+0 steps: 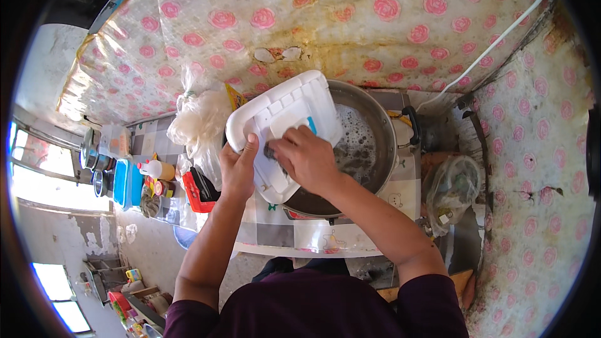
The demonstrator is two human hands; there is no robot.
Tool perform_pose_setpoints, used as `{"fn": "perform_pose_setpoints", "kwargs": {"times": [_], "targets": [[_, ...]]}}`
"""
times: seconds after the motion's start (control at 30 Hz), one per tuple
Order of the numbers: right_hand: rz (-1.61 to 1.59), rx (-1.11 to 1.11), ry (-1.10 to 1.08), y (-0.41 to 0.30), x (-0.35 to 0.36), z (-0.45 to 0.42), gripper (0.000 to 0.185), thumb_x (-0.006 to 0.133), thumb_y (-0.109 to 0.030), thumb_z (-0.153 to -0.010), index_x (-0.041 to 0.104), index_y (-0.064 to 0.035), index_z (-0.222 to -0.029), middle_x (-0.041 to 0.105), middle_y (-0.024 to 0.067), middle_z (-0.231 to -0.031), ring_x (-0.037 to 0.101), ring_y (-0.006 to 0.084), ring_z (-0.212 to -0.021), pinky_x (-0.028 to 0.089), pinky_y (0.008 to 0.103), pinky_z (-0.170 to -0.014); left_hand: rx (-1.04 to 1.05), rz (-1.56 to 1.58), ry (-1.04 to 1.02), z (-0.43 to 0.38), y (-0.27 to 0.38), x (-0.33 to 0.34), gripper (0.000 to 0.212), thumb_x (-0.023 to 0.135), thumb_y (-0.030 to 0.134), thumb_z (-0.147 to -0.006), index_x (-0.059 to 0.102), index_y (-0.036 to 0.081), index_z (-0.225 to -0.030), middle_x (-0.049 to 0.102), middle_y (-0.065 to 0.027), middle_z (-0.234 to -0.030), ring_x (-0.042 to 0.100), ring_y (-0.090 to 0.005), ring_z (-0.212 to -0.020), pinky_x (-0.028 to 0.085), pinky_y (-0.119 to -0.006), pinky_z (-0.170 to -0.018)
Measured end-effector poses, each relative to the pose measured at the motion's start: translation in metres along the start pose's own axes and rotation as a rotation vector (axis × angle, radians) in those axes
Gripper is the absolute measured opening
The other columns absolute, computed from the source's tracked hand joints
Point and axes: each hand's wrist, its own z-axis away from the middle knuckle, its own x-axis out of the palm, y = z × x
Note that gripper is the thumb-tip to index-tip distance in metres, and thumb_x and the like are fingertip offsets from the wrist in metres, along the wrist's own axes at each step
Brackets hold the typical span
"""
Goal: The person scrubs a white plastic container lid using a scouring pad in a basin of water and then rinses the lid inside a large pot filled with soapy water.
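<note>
My left hand (239,164) grips the lower left rim of a white plastic container or lid (286,103), its thumb on the inner side. The white piece is tilted over the left part of a wide metal pan (387,136). My right hand (305,157) presses a dark scouring pad (270,150) against the white surface; the fingers partly hide the pad. A blue patch shows beside my right fingers. Foamy, greyish water (354,141) lies in the pan, which has a black side handle (412,124).
Left of the pan are knotted plastic bags (202,117), a red tray (195,192), bottles (157,169) and a blue container (127,183). A plastic bag (453,192) with contents hangs or rests at the right. A white cable (493,40) crosses the flowered wall covering.
</note>
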Motion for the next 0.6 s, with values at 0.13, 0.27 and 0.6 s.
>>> {"fn": "perform_pose_setpoints", "kwargs": {"times": [0.13, 0.27, 0.6], "targets": [[-0.019, 0.035, 0.169, -0.003, 0.003, -0.028, 0.017, 0.063, -0.012, -0.072, 0.062, -0.013, -0.089, 0.052, 0.0036, -0.076, 0.054, 0.0237, -0.072, 0.047, 0.0354, -0.056, -0.002, 0.044, 0.0, 0.001, 0.002, 0.005, 0.035, 0.061, 0.021, -0.088, 0.054, -0.001, -0.114, 0.06, -0.0041, -0.101, 0.056, -0.0108, -0.088, 0.046, -0.026, -0.076], [-0.043, 0.007, -0.032, 0.0, 0.003, 0.011, 0.018, 0.064, -0.012, -0.071, 0.062, -0.0133, -0.089, 0.052, 0.0035, -0.077, 0.054, 0.0232, -0.073, 0.047, 0.035, -0.057, 0.063, 0.024, 0.037, -0.001, 0.008, 0.003, 0.033, 0.061, 0.019, -0.087, 0.054, -0.001, -0.112, 0.061, -0.0046, -0.1, 0.056, -0.0112, -0.088, 0.046, -0.026, -0.077], [-0.035, 0.06, 0.136, -0.008, 0.009, -0.018, 0.017, 0.065, -0.011, -0.071, 0.061, -0.0132, -0.088, 0.052, 0.004, -0.077, 0.055, 0.0232, -0.073, 0.046, 0.0349, -0.056, 0.037, 0.013, 0.016, 0.002, 0.004, 0.001, 0.032, 0.062, 0.021, -0.088, 0.055, -0.001, -0.11, 0.06, -0.0026, -0.098, 0.056, -0.0103, -0.085, 0.046, -0.025, -0.073]]}}
